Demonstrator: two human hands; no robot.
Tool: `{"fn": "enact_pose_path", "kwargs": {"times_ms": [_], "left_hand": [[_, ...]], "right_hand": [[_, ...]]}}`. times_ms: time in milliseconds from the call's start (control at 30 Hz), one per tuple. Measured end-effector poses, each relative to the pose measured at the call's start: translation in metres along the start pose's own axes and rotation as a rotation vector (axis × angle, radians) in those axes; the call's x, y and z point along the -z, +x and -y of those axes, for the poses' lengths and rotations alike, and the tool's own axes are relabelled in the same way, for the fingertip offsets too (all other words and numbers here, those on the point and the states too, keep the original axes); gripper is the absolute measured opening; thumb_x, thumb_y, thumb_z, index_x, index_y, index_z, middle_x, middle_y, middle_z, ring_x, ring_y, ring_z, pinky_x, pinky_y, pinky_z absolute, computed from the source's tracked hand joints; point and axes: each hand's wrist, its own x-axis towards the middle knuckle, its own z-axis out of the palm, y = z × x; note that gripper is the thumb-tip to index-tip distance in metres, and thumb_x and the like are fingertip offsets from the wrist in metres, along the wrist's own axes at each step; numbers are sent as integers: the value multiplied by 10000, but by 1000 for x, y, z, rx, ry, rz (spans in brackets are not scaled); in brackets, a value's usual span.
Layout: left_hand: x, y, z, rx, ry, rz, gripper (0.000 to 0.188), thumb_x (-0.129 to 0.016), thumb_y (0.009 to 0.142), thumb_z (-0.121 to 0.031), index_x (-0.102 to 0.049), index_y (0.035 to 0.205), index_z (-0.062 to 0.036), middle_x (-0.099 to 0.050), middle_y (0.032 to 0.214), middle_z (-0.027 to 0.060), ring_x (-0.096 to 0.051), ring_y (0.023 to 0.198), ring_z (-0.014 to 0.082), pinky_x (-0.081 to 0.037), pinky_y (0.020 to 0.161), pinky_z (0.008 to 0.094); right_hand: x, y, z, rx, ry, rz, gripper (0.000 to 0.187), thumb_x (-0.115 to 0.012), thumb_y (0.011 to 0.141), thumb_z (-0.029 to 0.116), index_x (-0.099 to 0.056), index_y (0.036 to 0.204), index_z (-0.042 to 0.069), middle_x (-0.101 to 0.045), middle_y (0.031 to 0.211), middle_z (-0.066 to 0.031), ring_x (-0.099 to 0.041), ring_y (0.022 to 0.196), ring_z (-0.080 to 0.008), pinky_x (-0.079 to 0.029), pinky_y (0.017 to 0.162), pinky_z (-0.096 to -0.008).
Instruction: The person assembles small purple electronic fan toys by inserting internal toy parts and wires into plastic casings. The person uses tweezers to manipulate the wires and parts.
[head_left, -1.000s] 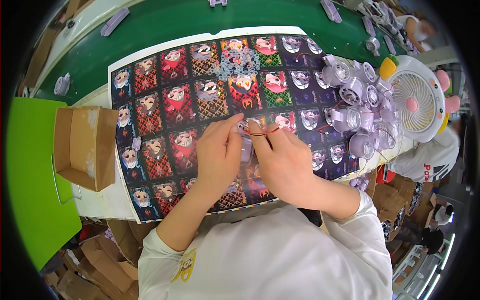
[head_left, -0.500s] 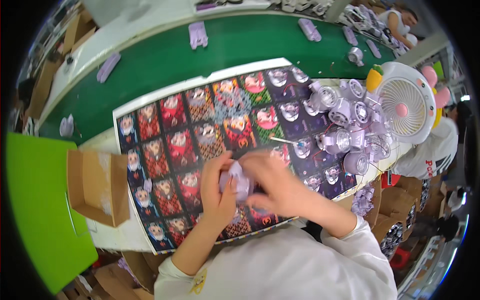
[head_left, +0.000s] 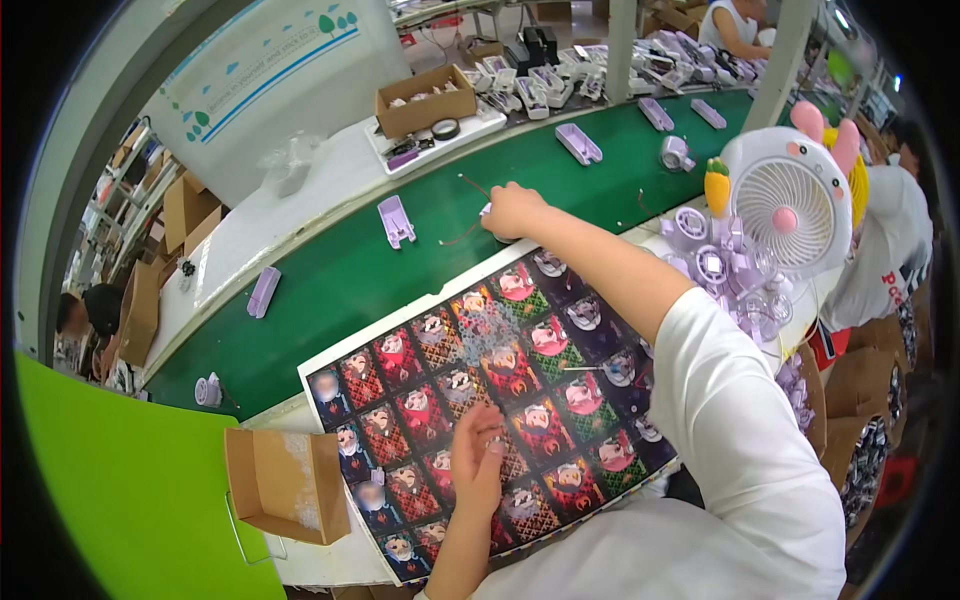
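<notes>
My right hand (head_left: pixel 517 212) reaches far over the green conveyor belt (head_left: pixel 330 260), its fingers closed round a light purple plastic part (head_left: pixel 486 209). Most of that part is hidden by the hand; thin wires stick out beside it. Nearer to me, my left hand (head_left: pixel 478 455) hovers above a sheet printed with cartoon figures (head_left: pixel 430 390), fingers loosely apart and nothing in them. On the sheet lie a small heap of tiny clear pieces (head_left: pixel 487 328) and a thin white stick (head_left: pixel 580 368).
Purple housings (head_left: pixel 396 222) are spaced along the belt. To the right, several round purple motor units (head_left: pixel 735 265) are piled near a white rabbit-eared fan (head_left: pixel 785 205). At left stand an open cardboard box (head_left: pixel 285 485) and a bright green panel (head_left: pixel 130 480). Another person (head_left: pixel 735 30) sits far right.
My hands were together over the sheet, holding a purple part. Now the right hand has carried a purple part forward over the belt, and the left has let go. The view has shifted too.
</notes>
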Motion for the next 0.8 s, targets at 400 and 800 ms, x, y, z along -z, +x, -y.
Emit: {"fn": "enact_pose_path", "kwargs": {"times_ms": [400, 800], "left_hand": [[2, 7, -3, 161, 97, -72, 335, -556, 904, 26, -566, 1238, 1, -641, 1064, 105, -617, 938, 151, -494, 828, 273], [-3, 9, 2, 149, 167, -99, 219, -550, 940, -13, -613, 1149, -5, -671, 945, 81, -628, 816, 113, -510, 707, 248]], "right_hand": [[80, 28, -252, -728, -418, -319, 426, -568, 885, 169, -548, 1290, 38, -505, 1364, -234, -480, 1284, -425, -469, 996, -514], [129, 1, -153, -255, -295, -129, 555, -808, 655, 287, -621, 1084, -12, -624, 1189, -269, -628, 1095, -374, -527, 918, -423]]}}
